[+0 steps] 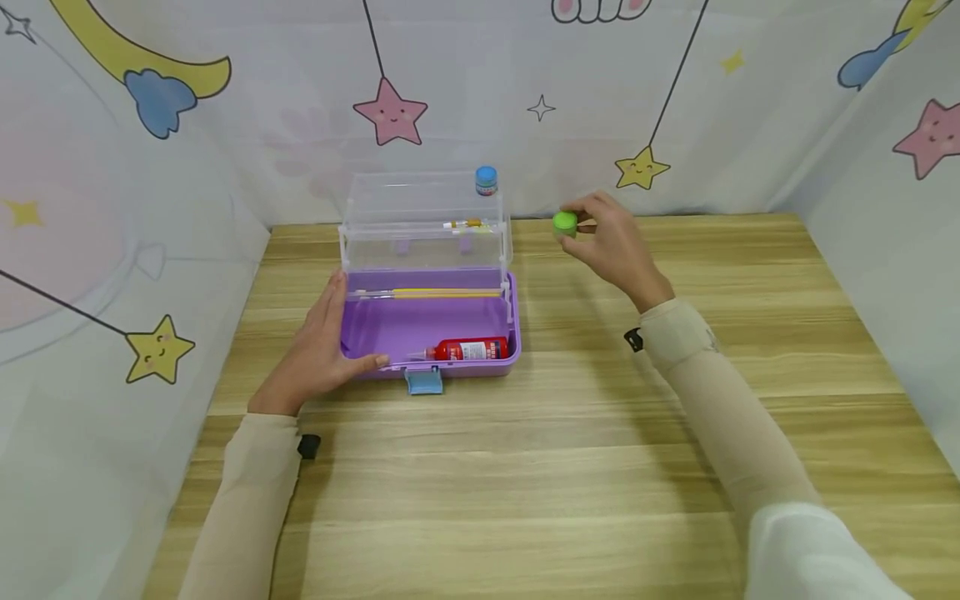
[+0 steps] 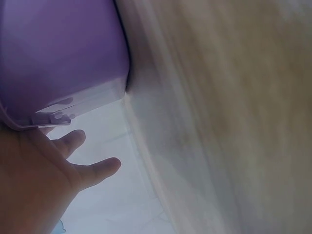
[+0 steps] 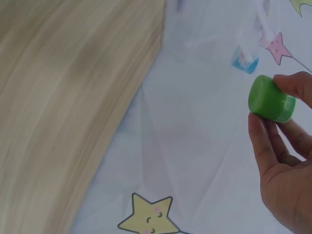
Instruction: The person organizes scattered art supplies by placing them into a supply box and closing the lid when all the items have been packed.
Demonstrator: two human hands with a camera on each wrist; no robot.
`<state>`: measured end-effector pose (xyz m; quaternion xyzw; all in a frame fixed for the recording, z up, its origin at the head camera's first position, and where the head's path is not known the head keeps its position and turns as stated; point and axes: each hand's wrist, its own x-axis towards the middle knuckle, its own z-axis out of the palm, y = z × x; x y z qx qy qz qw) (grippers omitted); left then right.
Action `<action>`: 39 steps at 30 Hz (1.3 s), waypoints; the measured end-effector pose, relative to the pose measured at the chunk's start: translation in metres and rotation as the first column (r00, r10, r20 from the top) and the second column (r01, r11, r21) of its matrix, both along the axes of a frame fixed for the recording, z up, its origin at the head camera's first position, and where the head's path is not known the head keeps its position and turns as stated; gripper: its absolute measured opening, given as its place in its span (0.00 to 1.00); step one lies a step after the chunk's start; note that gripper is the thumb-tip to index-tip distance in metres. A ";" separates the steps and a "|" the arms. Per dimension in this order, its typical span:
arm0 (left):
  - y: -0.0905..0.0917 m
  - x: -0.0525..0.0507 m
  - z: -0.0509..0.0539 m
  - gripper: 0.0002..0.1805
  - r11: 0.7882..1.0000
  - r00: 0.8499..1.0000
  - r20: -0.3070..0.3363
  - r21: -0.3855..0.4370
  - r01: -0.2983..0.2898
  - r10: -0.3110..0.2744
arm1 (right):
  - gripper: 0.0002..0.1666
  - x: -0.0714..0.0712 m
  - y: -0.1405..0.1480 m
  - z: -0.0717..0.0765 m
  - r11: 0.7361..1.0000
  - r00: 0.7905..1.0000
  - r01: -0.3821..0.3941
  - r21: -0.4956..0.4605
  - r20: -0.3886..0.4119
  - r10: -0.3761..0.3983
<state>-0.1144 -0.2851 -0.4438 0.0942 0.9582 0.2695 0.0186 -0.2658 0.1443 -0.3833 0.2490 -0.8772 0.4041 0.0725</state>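
My right hand (image 1: 615, 246) pinches a small green-lidded paint jar (image 1: 565, 224) between thumb and fingers, in the air to the right of a purple box (image 1: 420, 325). In the right wrist view the same green jar (image 3: 271, 99) shows close up. My left hand (image 1: 311, 346) rests against the box's left front corner, thumb along the front rim and fingers straight along the left side. The box stands open, with a red bottle (image 1: 472, 349) and thin yellow-handled paintbrushes (image 1: 442, 292) inside. A blue-lidded jar (image 1: 486, 181) sits on the raised clear tray (image 1: 420, 200).
A small orange-and-white item (image 1: 465, 224) lies on a clear tier of the box. The blue latch (image 1: 424, 382) hangs down in front. Wood-grain table (image 1: 570, 467) surrounds the box, and a printed cloth (image 1: 487, 83) hangs behind it.
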 end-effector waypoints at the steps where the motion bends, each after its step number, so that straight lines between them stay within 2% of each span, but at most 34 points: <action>1: 0.000 0.000 0.000 0.75 1.000 1.000 -0.001 -0.001 -0.001 0.001 | 0.23 -0.001 -0.003 0.001 1.000 1.000 -0.005 -0.005 0.003 0.005; 6: -0.001 0.000 -0.002 0.75 1.000 1.000 -0.015 -0.002 0.004 -0.004 | 0.23 -0.007 -0.018 0.005 1.000 1.000 -0.024 -0.007 0.002 0.024; 17: -0.002 0.001 -0.002 0.75 1.000 1.000 -0.001 -0.006 -0.001 0.001 | 0.22 -0.020 -0.047 0.013 0.996 0.997 -0.080 -0.030 -0.003 0.080; 29: -0.003 0.001 -0.001 0.75 1.000 0.999 -0.029 0.008 0.015 -0.014 | 0.24 -0.034 -0.084 0.024 0.987 0.987 -0.158 0.033 0.013 0.158; 39: -0.001 0.000 0.000 0.75 1.000 1.000 -0.018 0.009 0.003 -0.003 | 0.26 -0.049 -0.111 0.029 0.979 0.981 -0.194 0.066 0.027 0.192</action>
